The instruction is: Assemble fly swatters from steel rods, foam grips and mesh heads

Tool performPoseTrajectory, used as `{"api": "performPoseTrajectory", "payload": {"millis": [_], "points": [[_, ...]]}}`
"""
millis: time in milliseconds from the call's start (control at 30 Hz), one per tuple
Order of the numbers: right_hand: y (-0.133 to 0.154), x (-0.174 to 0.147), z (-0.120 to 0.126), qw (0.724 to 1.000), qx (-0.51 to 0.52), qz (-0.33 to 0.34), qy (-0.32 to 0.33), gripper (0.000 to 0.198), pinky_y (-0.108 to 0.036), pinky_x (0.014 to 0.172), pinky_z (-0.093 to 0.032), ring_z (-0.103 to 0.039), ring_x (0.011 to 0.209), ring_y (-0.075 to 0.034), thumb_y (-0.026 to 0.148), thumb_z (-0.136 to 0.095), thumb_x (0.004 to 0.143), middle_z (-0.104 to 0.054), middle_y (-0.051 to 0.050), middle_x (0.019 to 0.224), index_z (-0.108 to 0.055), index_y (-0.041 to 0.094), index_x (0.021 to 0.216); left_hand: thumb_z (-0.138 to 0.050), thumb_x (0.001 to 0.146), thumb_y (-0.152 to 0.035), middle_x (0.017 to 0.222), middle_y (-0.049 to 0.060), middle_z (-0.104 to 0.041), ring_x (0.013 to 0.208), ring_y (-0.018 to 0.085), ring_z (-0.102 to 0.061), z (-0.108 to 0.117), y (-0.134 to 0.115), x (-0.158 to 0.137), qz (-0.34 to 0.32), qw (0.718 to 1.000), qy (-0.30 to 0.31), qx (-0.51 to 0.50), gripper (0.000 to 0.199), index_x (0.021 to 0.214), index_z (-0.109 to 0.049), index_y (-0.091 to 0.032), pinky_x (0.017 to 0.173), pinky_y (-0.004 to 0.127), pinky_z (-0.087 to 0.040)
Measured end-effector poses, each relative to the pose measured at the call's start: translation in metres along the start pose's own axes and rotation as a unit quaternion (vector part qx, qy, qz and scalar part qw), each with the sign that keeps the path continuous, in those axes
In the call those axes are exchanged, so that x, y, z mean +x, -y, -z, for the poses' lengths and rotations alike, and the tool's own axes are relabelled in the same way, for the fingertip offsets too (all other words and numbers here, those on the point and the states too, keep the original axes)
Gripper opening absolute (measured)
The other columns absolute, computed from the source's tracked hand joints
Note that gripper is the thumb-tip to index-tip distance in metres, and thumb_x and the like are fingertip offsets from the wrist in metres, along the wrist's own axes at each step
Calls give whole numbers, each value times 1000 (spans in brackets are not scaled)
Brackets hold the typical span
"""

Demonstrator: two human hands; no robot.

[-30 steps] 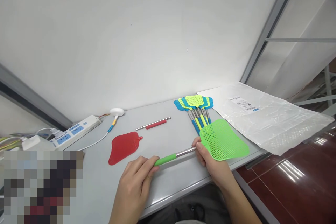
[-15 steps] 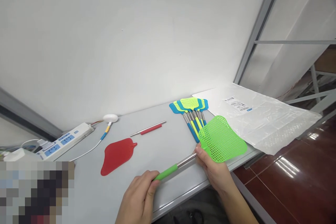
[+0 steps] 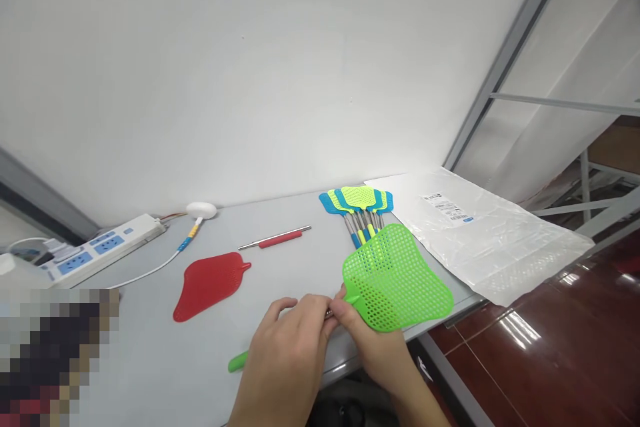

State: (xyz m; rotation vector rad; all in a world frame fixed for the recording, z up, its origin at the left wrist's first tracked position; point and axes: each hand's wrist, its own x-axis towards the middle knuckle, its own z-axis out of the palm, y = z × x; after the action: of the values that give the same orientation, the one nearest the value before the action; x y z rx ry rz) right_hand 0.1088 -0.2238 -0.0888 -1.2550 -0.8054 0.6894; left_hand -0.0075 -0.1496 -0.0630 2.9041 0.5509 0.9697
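Note:
Both my hands hold a green fly swatter (image 3: 400, 277) above the front edge of the desk. My left hand (image 3: 293, 347) is closed round its metal shaft, and the green grip end sticks out to the left below that hand. My right hand (image 3: 370, 340) pinches the neck where the shaft meets the perforated green head. Most of the shaft is hidden by my fingers. To the left lie a red swatter head (image 3: 213, 283) and, behind it, a metal rod (image 3: 275, 237) beside a red grip (image 3: 281, 240).
Several blue and yellow fly swatters (image 3: 360, 199) lie fanned out at the back. A white plastic mailing bag (image 3: 480, 233) with a label covers the desk's right end. A power strip (image 3: 107, 247) and a white device (image 3: 201, 210) with a cable (image 3: 155, 271) are at left.
My left hand has moved from the green grip up the shaft, close to my right hand. The swatter has shifted a little left and down in view.

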Motion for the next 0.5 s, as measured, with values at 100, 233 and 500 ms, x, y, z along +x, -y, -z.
{"api": "performPoseTrajectory", "payload": {"millis": [100,233,500], "points": [[5,3,10,1000,1,12,12,14,-34,81,-49,-63,82,-21,37,-65,84,-68,-3,83,-71,25,84,-35,100,-29,59,-3,-59,52,14,-54,4,-2,5,16,999,33,-3,33,74,-52,-22,56,28,-39],[10,10,19,999,-14,38,1,12,-33,82,-48,-62,82,-20,36,-65,84,-67,-2,82,-70,25,83,-36,99,-32,62,-3,-60,51,15,-52,19,2,18,64,982,162,-80,31,75,-52,-22,49,27,-31],[11,18,24,990,-67,97,-72,14,-36,84,-45,-60,85,-22,37,-69,82,-67,-4,86,-72,24,87,-35,100,-38,61,-5,-53,55,13,-50,52,15,48,57,951,270,-142,31,77,-52,-23,51,24,-28]]}}
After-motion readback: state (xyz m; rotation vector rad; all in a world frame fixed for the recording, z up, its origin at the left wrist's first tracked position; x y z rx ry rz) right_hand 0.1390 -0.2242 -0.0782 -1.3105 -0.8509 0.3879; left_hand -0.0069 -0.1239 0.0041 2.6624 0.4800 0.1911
